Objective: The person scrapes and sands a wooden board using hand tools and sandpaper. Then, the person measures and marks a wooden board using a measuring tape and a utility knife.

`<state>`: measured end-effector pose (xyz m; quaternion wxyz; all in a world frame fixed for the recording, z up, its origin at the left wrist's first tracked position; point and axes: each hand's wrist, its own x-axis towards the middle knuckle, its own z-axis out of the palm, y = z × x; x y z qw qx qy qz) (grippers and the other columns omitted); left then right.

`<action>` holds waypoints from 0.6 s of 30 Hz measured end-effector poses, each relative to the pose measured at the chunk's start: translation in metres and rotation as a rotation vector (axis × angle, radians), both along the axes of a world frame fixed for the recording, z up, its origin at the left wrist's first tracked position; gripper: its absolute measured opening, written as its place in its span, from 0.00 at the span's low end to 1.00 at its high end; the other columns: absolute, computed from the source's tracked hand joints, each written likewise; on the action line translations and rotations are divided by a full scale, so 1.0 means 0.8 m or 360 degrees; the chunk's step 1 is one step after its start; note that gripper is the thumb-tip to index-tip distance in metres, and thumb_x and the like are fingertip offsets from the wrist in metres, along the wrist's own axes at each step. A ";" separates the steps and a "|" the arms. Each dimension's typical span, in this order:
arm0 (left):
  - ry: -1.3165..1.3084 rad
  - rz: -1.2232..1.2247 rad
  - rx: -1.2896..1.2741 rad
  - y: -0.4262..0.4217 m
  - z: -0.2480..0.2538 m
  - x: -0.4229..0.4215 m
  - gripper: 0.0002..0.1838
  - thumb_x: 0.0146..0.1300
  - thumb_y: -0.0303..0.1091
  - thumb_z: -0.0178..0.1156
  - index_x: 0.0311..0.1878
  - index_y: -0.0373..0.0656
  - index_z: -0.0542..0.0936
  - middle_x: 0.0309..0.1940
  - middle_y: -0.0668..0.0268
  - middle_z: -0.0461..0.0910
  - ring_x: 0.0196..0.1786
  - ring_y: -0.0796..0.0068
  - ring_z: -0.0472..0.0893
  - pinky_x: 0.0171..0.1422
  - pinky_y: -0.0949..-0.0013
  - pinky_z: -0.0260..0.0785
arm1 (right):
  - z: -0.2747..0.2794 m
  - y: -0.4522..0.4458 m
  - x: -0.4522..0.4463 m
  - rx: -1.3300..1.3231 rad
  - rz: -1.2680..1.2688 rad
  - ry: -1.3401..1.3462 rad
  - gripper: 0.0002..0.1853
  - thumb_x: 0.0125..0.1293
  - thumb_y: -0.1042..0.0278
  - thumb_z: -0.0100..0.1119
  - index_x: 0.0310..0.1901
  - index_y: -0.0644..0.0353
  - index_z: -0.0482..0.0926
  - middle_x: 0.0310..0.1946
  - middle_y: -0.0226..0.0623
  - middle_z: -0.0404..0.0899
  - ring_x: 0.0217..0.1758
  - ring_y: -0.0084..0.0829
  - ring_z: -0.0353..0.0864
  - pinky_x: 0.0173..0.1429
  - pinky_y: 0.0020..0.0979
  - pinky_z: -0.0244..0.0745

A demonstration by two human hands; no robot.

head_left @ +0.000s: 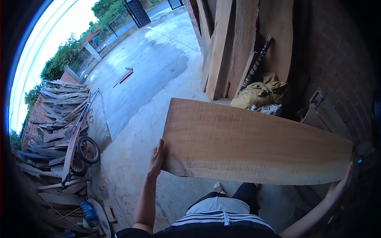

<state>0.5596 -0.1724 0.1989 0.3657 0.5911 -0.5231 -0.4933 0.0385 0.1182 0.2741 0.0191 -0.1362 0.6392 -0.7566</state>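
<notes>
A wide wooden plank [254, 142] is held up in front of my body, its broad face toward me. My left hand [157, 158] grips its left end, thumb along the near face and the other fingers hidden behind the wood. At the lower right corner, my right hand [342, 183] holds the other end, with most of its fingers out of sight. The plank is reddish brown, paler along the lower edge, with a dark stain near the lower left corner. Its top edge slopes down to the right.
Tall boards [238, 47] lean against the wall ahead, a yellowish cloth bundle [260, 93] at their foot. On the left lie piled wood scraps [59, 115], beside a cart wheel [88, 150] and a blue bottle [88, 210]. A reddish object [126, 76] rests on the concrete floor [131, 119].
</notes>
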 end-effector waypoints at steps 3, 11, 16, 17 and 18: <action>0.0026 -0.0002 0.0004 -0.018 -0.080 0.072 0.31 0.76 0.58 0.46 0.30 0.38 0.80 0.27 0.80 0.74 0.31 0.89 0.67 0.33 0.76 0.62 | -0.035 -0.045 -0.006 -0.0002 0.0439 -0.0342 0.30 0.73 0.50 0.54 0.70 0.59 0.67 0.70 0.37 0.65 0.71 0.34 0.65 0.73 0.38 0.59; -0.0240 0.0328 0.0060 -0.086 -0.216 0.160 0.38 0.77 0.59 0.41 0.33 0.28 0.80 0.23 0.73 0.75 0.33 0.83 0.69 0.36 0.68 0.66 | -0.046 -0.287 0.066 0.0153 0.1177 -0.0473 0.33 0.69 0.60 0.60 0.72 0.61 0.61 0.64 0.37 0.69 0.68 0.31 0.68 0.69 0.35 0.63; -0.0359 0.0509 0.0067 -0.186 -0.234 0.178 0.38 0.77 0.61 0.39 0.41 0.30 0.82 0.30 0.65 0.81 0.40 0.79 0.74 0.46 0.66 0.70 | -0.031 -0.495 0.087 0.0090 0.1447 -0.0321 0.32 0.69 0.61 0.60 0.70 0.65 0.63 0.60 0.39 0.73 0.63 0.29 0.72 0.66 0.31 0.66; -0.0278 0.0528 0.0021 -0.214 -0.238 0.174 0.35 0.76 0.60 0.40 0.48 0.32 0.80 0.40 0.61 0.82 0.48 0.75 0.76 0.54 0.66 0.69 | -0.020 -0.535 0.099 0.0056 0.1519 -0.0271 0.31 0.69 0.61 0.60 0.70 0.66 0.63 0.59 0.39 0.74 0.62 0.28 0.73 0.66 0.30 0.66; -0.0190 0.0544 -0.0028 -0.241 -0.241 0.165 0.34 0.76 0.59 0.41 0.56 0.35 0.79 0.50 0.57 0.83 0.56 0.71 0.78 0.61 0.66 0.68 | -0.006 -0.573 0.116 -0.0023 0.1590 -0.0248 0.30 0.70 0.63 0.59 0.69 0.68 0.64 0.58 0.39 0.75 0.60 0.27 0.74 0.65 0.27 0.66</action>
